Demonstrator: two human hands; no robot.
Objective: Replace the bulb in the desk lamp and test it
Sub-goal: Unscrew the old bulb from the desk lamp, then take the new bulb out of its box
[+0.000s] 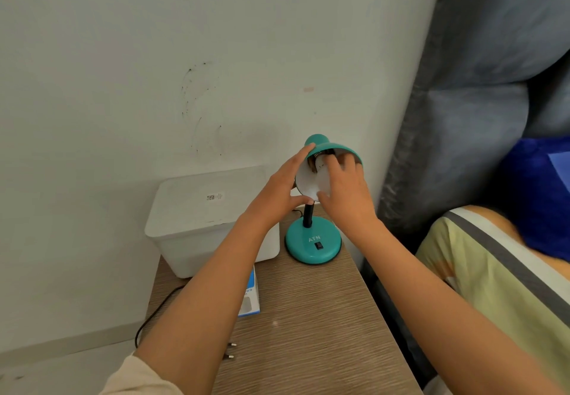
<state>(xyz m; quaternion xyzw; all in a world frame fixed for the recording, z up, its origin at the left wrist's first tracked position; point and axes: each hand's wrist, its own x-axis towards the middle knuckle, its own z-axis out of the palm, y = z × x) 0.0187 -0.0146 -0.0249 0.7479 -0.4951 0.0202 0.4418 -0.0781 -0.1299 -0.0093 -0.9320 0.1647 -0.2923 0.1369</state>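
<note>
Wood-grain laminate, brown and finely ridged, covers the small table [308, 317] that stands against a scuffed pale wall [154, 55], with a grey padded headboard [462, 101] to its right. At the table's back left sits a white matte plastic box [197, 225] with rounded corners and a small QR sticker on its lid; the print there is too small to read. Beside it stands the teal desk lamp [313, 245], its round glossy base marked "ATN" above a black rocker switch, a black stem rising to a bell-shaped shade with a white lining. A blue and white carton [251, 297] lies partly under the left forearm; only "09" is legible. The left hand [277, 191] cups the shade's rim, thumb below, fingers above. The right hand [345, 188] reaches into the shade, fingers curled around the white bulb [322, 175] sitting at the socket. A black cord [154, 314] trails off the table's left edge, and its two-pin plug [230, 350] lies unplugged on the tabletop.
</note>
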